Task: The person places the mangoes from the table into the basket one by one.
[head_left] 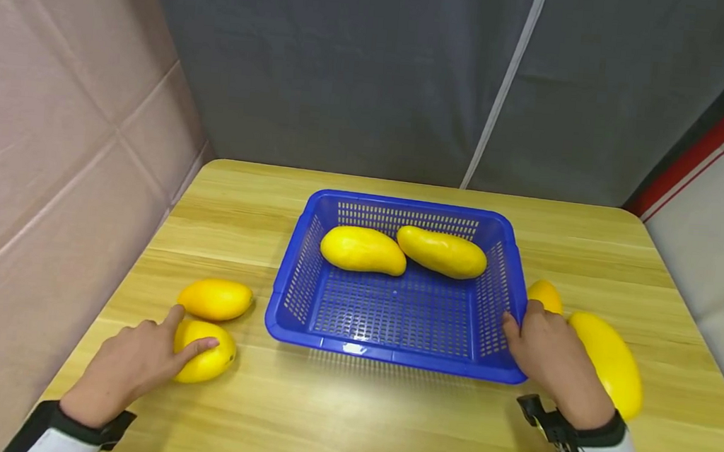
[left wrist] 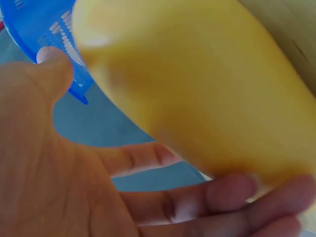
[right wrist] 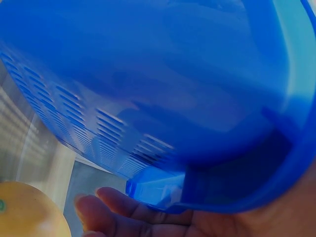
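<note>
My left hand (head_left: 134,361) holds a yellow mango (head_left: 207,363) on the left of the table, thumb along its near side. In the left wrist view this mango (left wrist: 197,84) fills much of the picture, with the fingers (left wrist: 192,197) curved along its side. Just beyond it lies a second mango (head_left: 216,300). My right hand (head_left: 553,351) grips the right rim of a blue plastic basket (head_left: 352,349), its thumb over the inner side. The fingers (right wrist: 133,212) show under the rim in the right wrist view. Two long yellow mangoes (head_left: 363,249) lie inside, toward the back.
Right of the basket, a large yellow mango (head_left: 609,362) and a smaller orange-yellow one (head_left: 546,296) lie partly behind my right hand. The wooden table (head_left: 384,426) ends at a grey curtain (head_left: 348,76) behind, with a pale padded wall (head_left: 57,124) on the left.
</note>
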`<state>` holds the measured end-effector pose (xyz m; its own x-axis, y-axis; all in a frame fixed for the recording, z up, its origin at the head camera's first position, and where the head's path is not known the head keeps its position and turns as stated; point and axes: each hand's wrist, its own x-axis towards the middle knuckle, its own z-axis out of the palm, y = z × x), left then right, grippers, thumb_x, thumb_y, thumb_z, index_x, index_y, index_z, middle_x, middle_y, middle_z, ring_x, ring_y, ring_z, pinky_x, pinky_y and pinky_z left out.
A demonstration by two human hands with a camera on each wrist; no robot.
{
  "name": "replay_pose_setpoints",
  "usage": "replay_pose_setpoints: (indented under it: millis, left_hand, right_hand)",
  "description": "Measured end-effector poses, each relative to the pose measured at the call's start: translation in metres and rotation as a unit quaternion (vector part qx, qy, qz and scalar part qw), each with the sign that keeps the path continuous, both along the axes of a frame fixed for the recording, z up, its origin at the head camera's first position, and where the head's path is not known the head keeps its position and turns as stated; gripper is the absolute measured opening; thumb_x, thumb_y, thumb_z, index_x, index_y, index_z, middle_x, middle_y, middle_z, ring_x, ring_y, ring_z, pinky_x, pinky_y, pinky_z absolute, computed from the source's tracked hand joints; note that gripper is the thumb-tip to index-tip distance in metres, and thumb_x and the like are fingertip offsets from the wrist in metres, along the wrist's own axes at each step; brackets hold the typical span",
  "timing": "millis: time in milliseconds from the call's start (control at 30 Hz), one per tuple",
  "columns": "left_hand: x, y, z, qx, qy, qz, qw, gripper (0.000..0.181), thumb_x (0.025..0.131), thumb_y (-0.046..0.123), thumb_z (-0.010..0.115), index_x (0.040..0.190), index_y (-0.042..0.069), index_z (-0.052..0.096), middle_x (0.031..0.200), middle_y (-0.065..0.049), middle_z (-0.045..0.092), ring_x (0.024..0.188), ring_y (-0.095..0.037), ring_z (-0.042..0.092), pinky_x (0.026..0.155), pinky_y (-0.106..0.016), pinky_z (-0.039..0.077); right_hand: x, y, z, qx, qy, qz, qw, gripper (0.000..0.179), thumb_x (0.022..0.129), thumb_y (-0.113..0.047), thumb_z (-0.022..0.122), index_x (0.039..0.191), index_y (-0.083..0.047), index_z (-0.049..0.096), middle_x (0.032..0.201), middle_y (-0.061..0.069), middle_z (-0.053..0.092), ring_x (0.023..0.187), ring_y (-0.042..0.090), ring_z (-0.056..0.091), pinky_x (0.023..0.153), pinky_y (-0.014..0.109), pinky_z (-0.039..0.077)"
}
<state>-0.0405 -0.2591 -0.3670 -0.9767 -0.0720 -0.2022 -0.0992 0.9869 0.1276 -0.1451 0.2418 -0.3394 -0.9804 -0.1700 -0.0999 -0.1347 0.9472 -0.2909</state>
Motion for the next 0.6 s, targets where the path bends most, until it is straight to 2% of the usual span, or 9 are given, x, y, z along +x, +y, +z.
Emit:
replay_pose_setpoints:
  millis: [133, 267, 433, 600]
  left_hand:
    - [0.004, 0.004, 0.001, 0.0, -0.004, -0.009, 1.0, 0.086, 0.085, 0.07, 0.047, 0.13, -0.004, 0.047, 0.06, -0.012, 0.046, 0.049, -0.027, 0.047, 0.041, -0.04, 0.035]
    - [0.006, 0.006, 0.002, -0.002, -0.027, -0.013, 0.9996, 0.085, 0.085, 0.072, 0.045, 0.131, 0.001, 0.048, 0.061, -0.013, 0.048, 0.051, -0.029, 0.05, 0.043, -0.042, 0.037]
    - [0.005, 0.011, 0.005, 0.007, -0.06, -0.006, 0.9982, 0.081, 0.088, 0.07, 0.041, 0.132, 0.002, 0.049, 0.064, -0.014, 0.052, 0.057, -0.032, 0.053, 0.047, -0.045, 0.04]
    - [0.009, 0.017, 0.005, 0.031, -0.08, 0.004, 0.9963, 0.076, 0.093, 0.064, 0.036, 0.135, 0.002, 0.044, 0.06, -0.009, 0.048, 0.057, -0.03, 0.053, 0.049, -0.045, 0.042]
  right_hand:
    - [0.0, 0.0, -0.001, 0.001, 0.003, 0.004, 1.0, 0.043, 0.099, -0.022, 0.046, 0.102, 0.021, 0.045, 0.066, 0.015, 0.047, 0.052, 0.021, 0.05, 0.043, 0.03, 0.041]
    - [0.0, 0.001, -0.001, 0.003, 0.007, 0.008, 0.9999, 0.043, 0.099, -0.023, 0.046, 0.101, 0.02, 0.046, 0.065, 0.014, 0.046, 0.05, 0.021, 0.049, 0.042, 0.03, 0.041]
    - [0.0, -0.001, 0.001, 0.002, 0.002, 0.001, 1.0, 0.042, 0.099, -0.022, 0.046, 0.102, 0.02, 0.046, 0.065, 0.014, 0.046, 0.05, 0.02, 0.049, 0.042, 0.028, 0.041]
    - [0.0, -0.001, 0.001, 0.005, 0.0, -0.001, 1.0, 0.043, 0.099, -0.022, 0.046, 0.103, 0.02, 0.045, 0.065, 0.014, 0.047, 0.051, 0.021, 0.049, 0.042, 0.028, 0.041]
